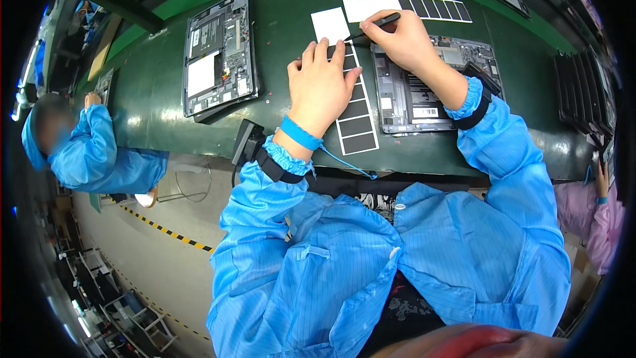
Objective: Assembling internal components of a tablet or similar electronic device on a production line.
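Note:
My left hand lies flat, fingers together, pressing on a white backing strip that carries several black rectangular stickers. My right hand grips black tweezers, whose tip meets the top end of that strip just beyond my left fingertips. An opened device with its inner parts showing lies right of the strip, partly under my right wrist. A blue wrist strap with a coiled cord sits on my left wrist.
A second opened device lies on the green table to the left. Another sticker strip and a white sheet lie at the back. Dark trays stack at right. Co-workers sit at far left and right.

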Demonstrator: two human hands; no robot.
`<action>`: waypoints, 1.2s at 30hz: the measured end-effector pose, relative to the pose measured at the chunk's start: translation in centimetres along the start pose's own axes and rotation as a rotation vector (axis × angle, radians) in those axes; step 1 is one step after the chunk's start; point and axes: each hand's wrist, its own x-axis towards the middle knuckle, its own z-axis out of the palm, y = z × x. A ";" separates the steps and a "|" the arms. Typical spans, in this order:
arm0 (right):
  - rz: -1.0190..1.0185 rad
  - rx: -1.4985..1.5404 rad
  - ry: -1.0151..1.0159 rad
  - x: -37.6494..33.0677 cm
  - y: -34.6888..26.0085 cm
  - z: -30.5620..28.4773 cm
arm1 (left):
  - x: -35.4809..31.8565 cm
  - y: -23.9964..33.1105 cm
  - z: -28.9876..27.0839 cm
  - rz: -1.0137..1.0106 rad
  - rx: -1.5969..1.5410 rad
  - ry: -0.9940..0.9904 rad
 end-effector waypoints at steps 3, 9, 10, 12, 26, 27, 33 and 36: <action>-0.017 -0.040 0.017 0.2 0.0 -0.3 | 0.0 0.0 0.1 -0.006 0.001 0.000; -0.001 -0.088 -0.034 0.0 -0.4 -0.2 | 0.0 -0.1 0.4 0.006 -0.016 0.017; 0.002 -0.076 -0.027 0.0 -0.3 -0.2 | 0.0 -0.1 0.6 0.017 -0.017 0.048; 0.006 -0.065 -0.021 -0.1 -0.3 0.0 | -0.1 -0.1 0.6 0.016 -0.002 0.053; -0.060 0.454 -0.014 -0.5 0.5 -0.9 | -0.6 -0.4 1.2 0.001 -0.037 -0.012; -0.043 0.506 -0.007 -0.6 0.5 -1.5 | -0.6 -0.4 1.2 -0.003 -0.026 -0.005; 0.185 0.538 0.054 -2.7 1.6 -8.4 | 0.1 -0.4 0.4 0.050 0.011 -0.044; 0.281 0.495 0.059 -3.6 2.0 -10.1 | 0.5 -0.6 -0.1 0.079 -0.003 -0.070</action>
